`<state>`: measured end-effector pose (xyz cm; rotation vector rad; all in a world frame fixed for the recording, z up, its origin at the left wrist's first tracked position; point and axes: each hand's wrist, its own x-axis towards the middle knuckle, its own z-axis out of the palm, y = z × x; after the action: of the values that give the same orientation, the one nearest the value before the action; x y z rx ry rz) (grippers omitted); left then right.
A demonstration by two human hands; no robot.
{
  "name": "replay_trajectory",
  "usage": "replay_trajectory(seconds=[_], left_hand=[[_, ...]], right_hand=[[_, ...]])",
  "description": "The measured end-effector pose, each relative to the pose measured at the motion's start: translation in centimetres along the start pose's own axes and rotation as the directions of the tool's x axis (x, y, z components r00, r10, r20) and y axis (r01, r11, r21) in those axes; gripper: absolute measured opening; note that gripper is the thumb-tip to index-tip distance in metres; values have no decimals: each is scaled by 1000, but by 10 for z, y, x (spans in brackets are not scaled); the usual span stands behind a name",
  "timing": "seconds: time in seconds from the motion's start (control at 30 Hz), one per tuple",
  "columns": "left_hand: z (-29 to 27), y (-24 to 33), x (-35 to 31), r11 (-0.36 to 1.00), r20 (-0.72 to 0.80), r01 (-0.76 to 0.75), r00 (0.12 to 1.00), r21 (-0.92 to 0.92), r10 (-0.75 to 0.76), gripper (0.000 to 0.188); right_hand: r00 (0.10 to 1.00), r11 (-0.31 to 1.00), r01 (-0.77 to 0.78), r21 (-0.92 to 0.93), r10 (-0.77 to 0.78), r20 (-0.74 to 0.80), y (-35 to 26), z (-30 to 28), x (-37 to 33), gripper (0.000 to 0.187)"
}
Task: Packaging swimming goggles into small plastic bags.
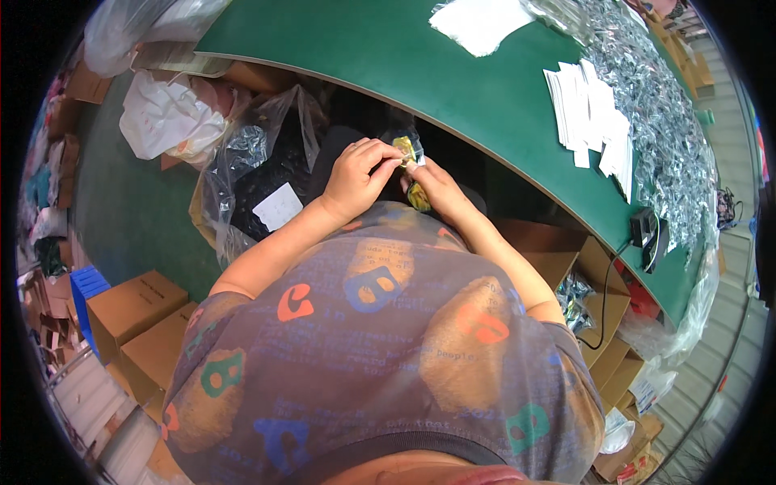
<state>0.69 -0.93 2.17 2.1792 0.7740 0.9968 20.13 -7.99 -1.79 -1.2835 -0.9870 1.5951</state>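
Close to my body, just below the table edge, both hands meet on a small yellow-and-black item with clear plastic (406,147); its exact kind I cannot make out. My left hand (362,174) pinches it with thumb and fingertips from the left. My right hand (437,187) is closed around its middle, and a yellow-and-dark part sticks out below those fingers. Left of my hands, a box lined with a clear bag (218,206) holds dark shiny packets and a white card (277,208).
The green table (388,61) curves ahead and right. On it lie a stack of white cards (588,113), a white sheet (478,24), a heap of clear plastic packets (659,121) and a black corded device (645,230). Cardboard boxes (139,301) stand left; an open box (602,283) stands right.
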Motion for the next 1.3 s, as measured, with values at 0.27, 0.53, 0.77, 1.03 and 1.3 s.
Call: replay_trajectory(seconds=[0.27,0.53,0.77,1.03,1.3], left_hand=[[0,6,-2,999,59,-33,998,43,30,10],[5,14,-3,996,50,-84,995,13,84,7],[17,-15,-24,760,161,457,886,-462,-434,26],[25,-20,5,82,571,666,691,-742,-443,29],[43,-50,-2,-230,711,710,510,-666,-484,32]], right_hand=[[980,824,-156,544,62,187,-21,-1,-17,30],[996,919,83,-384,-93,-7,-2,-3,-16,36],[976,890,-145,431,58,208,-8,-11,-18,34],[936,869,-283,407,157,315,2,-22,-14,40],[985,913,-171,371,150,84,7,-26,-37,71]])
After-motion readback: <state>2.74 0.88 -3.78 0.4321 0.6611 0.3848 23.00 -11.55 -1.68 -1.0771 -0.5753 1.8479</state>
